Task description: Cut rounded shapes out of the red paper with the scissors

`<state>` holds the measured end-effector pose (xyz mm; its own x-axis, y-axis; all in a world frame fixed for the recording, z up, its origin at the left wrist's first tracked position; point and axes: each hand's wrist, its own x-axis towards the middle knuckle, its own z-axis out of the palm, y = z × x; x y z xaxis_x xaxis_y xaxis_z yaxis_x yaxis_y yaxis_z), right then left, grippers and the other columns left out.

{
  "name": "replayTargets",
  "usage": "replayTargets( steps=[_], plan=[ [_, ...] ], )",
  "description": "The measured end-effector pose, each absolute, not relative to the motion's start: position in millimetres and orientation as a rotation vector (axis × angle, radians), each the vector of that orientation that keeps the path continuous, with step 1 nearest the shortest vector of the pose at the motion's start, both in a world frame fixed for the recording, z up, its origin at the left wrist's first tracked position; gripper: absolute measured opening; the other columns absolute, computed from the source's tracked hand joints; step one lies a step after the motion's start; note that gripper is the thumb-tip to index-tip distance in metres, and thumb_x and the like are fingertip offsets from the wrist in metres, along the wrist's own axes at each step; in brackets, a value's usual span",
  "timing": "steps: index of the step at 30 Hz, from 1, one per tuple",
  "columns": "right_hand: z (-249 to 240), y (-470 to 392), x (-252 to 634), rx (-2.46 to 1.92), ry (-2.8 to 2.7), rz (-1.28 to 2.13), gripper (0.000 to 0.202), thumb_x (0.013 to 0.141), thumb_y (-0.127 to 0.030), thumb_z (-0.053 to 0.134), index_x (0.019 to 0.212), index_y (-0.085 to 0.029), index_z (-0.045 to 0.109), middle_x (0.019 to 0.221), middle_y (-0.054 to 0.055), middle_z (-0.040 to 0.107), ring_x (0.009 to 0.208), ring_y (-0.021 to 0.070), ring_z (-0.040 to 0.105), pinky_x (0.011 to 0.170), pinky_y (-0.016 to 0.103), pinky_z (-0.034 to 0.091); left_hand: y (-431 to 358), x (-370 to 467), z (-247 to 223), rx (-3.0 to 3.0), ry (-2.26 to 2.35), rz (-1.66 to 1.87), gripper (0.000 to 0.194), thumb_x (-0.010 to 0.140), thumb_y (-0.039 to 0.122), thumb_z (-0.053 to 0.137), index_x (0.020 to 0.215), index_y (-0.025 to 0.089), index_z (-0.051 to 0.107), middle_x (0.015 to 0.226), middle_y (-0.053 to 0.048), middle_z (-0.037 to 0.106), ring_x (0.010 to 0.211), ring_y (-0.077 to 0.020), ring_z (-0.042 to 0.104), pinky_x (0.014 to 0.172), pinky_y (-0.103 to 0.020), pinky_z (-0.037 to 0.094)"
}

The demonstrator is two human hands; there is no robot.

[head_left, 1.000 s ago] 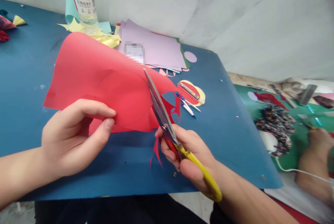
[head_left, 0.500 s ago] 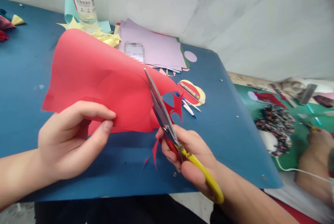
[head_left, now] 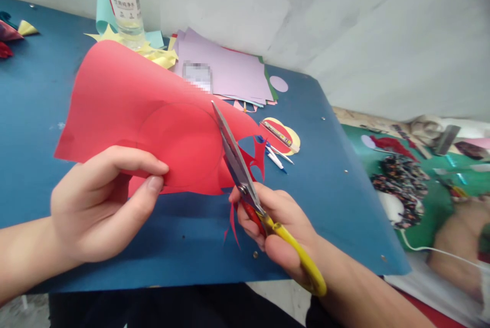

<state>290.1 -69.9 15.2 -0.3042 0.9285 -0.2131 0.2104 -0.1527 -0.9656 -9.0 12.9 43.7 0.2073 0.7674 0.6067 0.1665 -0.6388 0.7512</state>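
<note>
Between thumb and fingers, my left hand [head_left: 111, 200] pinches the lower edge of a red paper sheet [head_left: 115, 93], which curls up above the table. A circle is drawn on the sheet in a thin line, and its right side has ragged cut-outs. My right hand [head_left: 275, 226] grips a pair of scissors [head_left: 245, 190] with yellow and red handles. Its blades lie nearly closed across the paper, along the circle's right side. Narrow red strips dangle below, by the right fingertips.
On the blue table [head_left: 161, 261] stand a water bottle [head_left: 124, 6], yellow scraps [head_left: 156, 55] and stacked lilac paper [head_left: 237, 73]. Pens [head_left: 275, 159] and paper discs under a cutter-like tool [head_left: 279, 134] lie right. Another person's hand [head_left: 465, 221] is at a green table [head_left: 360, 139].
My left hand and the sheet's left edge have shifted slightly left. The dangling red strips have swung right. The scissors look almost unchanged.
</note>
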Motion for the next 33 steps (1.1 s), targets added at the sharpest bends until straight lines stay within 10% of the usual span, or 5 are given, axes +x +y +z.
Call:
replayTargets(
  steps=[33],
  plan=[
    [8.6,-69.6,294.8,-1.33,-1.562,1.474,0.09,0.078,-0.093,0.087,0.131,-0.022,0.071,0.072,-0.001,0.057,0.059,0.0174,0.049,0.049,0.03,0.044,11.3,-13.3,48.9,2.084,0.813,1.418,0.031,0.087,0.003,0.071,0.103,0.028,0.079,0.08,0.003,0.082,0.057,-0.013,0.073,0.046,-0.025,0.057]
  ],
)
